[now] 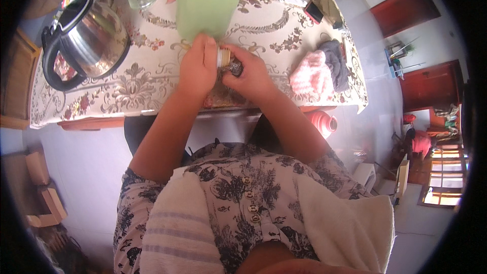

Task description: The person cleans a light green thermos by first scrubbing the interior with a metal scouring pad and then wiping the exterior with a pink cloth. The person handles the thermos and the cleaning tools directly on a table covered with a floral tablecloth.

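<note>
1. A floral tablecloth (129, 90) spreads beneath everything, a steel electric kettle (101, 35) at its left, a pale-green vacuum flask (208, 10) at the far centre.
2. The left hand (199, 63) has its fingers curled together around a small cream-and-tan cylinder (223, 57), just near of the flask.
3. The right hand (250, 71) pinches a dark, shiny, rough-surfaced piece (235, 68) between thumb and bent fingers, beside the cylinder; I cannot tell whether they touch.
4. At right, a pink-and-white cloth (310, 75) lies against a grey cloth (335, 60).
</note>
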{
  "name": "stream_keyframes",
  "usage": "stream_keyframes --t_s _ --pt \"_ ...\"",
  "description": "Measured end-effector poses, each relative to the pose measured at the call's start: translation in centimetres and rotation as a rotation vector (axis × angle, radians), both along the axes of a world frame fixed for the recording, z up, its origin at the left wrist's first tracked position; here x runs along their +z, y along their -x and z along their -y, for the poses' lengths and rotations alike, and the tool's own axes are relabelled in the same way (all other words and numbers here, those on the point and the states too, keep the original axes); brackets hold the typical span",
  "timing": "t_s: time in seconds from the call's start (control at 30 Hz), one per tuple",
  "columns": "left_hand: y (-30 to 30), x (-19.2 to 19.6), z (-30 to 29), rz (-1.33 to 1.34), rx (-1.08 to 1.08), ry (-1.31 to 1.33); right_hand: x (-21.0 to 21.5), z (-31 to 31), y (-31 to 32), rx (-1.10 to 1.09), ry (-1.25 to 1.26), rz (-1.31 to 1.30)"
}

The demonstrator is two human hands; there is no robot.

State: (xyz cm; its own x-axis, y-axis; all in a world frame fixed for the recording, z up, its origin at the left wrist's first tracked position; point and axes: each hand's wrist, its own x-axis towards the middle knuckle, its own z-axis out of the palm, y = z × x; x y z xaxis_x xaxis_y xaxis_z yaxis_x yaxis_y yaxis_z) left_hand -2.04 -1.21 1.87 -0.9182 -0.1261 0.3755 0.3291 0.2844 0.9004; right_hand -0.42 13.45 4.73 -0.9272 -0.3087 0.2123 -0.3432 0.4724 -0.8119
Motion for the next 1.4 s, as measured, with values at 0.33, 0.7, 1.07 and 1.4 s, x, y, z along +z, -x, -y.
stream_keyframes --t_s 0.33,0.7,1.07,1.4 --pt "-0.6 -0.2 -0.4 -0.132 -0.068 0.348 1.4 -1.8 -0.3 -0.02 0.591 0.679" --pt "-1.1 0.5 -0.8 0.055 -0.004 0.366 1.5 -0.3 -1.4 -0.048 0.454 0.562" --pt "0.2 0.0 0.1 0.078 -0.032 0.168 -1.7 1.6 -0.2 -0.005 -0.008 -0.097" --pt "0.1 -0.7 -0.3 0.055 0.007 0.291 -1.2 0.3 0.0 0.023 0.026 -0.214"
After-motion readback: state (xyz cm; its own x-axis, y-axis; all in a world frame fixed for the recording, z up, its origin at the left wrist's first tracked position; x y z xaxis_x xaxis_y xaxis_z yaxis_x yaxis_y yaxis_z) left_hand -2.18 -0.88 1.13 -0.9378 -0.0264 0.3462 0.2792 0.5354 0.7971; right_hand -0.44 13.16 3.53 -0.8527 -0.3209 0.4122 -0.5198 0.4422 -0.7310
